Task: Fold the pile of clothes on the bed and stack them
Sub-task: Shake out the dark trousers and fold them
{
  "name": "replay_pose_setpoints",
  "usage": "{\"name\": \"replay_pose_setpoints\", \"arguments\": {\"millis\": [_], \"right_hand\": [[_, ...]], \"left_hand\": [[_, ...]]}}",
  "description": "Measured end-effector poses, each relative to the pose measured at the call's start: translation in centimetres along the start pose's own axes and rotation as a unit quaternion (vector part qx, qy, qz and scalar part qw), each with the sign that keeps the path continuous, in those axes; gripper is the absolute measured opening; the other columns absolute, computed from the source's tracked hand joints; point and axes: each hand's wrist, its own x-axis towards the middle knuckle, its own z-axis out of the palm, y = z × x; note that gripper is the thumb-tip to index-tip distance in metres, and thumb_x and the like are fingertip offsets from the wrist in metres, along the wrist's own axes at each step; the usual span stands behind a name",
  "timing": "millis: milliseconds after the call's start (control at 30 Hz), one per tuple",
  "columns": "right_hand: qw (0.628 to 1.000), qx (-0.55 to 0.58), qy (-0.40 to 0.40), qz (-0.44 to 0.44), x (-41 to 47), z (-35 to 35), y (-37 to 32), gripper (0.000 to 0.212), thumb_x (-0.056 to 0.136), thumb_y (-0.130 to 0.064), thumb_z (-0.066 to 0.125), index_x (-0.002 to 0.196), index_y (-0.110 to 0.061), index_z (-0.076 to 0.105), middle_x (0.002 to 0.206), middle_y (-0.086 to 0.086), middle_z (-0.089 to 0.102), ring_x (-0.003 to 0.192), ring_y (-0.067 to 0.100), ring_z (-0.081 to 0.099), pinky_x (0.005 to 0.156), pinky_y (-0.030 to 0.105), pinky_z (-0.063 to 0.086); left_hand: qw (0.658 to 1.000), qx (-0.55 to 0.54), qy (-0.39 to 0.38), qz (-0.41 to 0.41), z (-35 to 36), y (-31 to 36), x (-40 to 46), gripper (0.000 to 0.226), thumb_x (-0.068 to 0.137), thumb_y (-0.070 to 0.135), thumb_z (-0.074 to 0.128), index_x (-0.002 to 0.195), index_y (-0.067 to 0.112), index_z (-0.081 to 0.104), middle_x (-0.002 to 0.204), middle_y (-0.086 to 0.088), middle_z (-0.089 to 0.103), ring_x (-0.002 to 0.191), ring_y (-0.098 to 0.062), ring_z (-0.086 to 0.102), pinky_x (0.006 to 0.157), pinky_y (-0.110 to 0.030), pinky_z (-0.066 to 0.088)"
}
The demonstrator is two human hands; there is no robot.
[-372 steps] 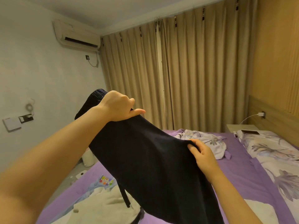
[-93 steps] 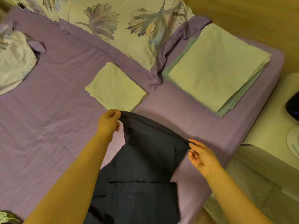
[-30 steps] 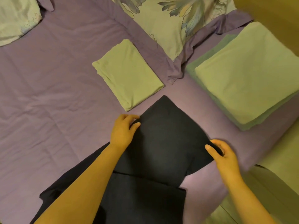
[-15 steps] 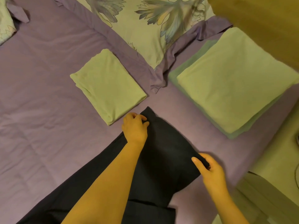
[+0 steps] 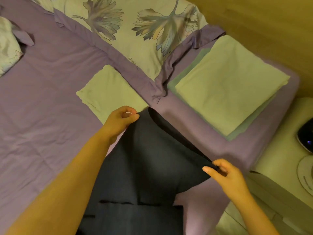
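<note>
A dark navy garment (image 5: pixel 149 168) lies partly folded on the purple bed sheet (image 5: pixel 42 102), its far edge raised off the bed. My left hand (image 5: pixel 122 119) pinches that edge at its far left corner. The right corner is pinched by my right hand (image 5: pixel 225 175). Just beyond my left hand lies a small folded pale garment (image 5: pixel 110 89). A bigger stack of folded pale clothes (image 5: pixel 228 83) sits at the bed's far right corner.
A floral pillow (image 5: pixel 135 26) lies along the head of the bed. A crumpled floral cloth (image 5: pixel 8 46) shows at the left edge. To the right stands a pale bedside table (image 5: pixel 279 167) with a dark round device (image 5: pixel 306 136). A wooden headboard (image 5: pixel 262 22) rises behind.
Half a second ago both hands held the dark garment flat on the sheet. Now they have lifted its far edge up and stretched it between them.
</note>
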Motion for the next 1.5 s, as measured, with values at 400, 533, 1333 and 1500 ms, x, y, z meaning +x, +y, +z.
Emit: {"name": "replay_pose_setpoints", "arguments": {"millis": [400, 533, 1333, 1500], "right_hand": [[0.991, 0.027, 0.124, 0.035, 1.9, 3.2, 2.5, 0.033, 0.090, -0.005, 0.062, 0.115, -0.022, 0.050, 0.087, -0.007, 0.056, 0.076, -0.004, 0.056, 0.068, 0.009, 0.045], [0.987, 0.023, 0.147, 0.055, 1.6, 2.8, 2.9, 0.044, 0.094, -0.012, 0.055, 0.136, -0.022, 0.043, 0.077, -0.015, 0.038, 0.080, 0.012, 0.046, 0.084, 0.035, 0.045], [0.981, -0.189, -0.047, -0.014, -11.8, 12.7, 4.2, 0.026, 0.085, -0.018, 0.069, 0.110, -0.012, 0.062, 0.105, -0.001, 0.061, 0.101, 0.022, 0.058, 0.084, 0.025, 0.043], [0.967, -0.216, -0.002, -0.137, -15.0, 15.1, 2.4, 0.030, 0.082, -0.020, 0.073, 0.111, -0.017, 0.067, 0.117, 0.005, 0.061, 0.110, 0.028, 0.051, 0.090, 0.041, 0.047]], "left_hand": [[0.951, 0.267, -0.110, -0.107, 3.1, -5.0, 3.1, 0.049, 0.086, 0.027, 0.070, 0.129, 0.009, 0.057, 0.125, -0.011, 0.062, 0.116, -0.029, 0.056, 0.103, -0.040, 0.043], [0.970, 0.226, 0.019, -0.081, 2.4, -6.1, 3.2, 0.047, 0.090, 0.025, 0.065, 0.128, 0.000, 0.056, 0.125, -0.017, 0.060, 0.116, -0.033, 0.055, 0.099, -0.038, 0.041], [0.884, 0.456, -0.103, 0.013, 0.6, -19.3, -18.9, 0.052, 0.082, 0.066, 0.051, 0.109, 0.022, 0.062, 0.092, 0.003, 0.065, 0.089, -0.016, 0.059, 0.081, -0.026, 0.039], [0.959, 0.277, -0.049, -0.019, -2.7, -19.8, -24.8, 0.034, 0.090, 0.053, 0.052, 0.089, 0.022, 0.066, 0.081, 0.006, 0.063, 0.072, -0.008, 0.057, 0.067, -0.027, 0.046]]}}
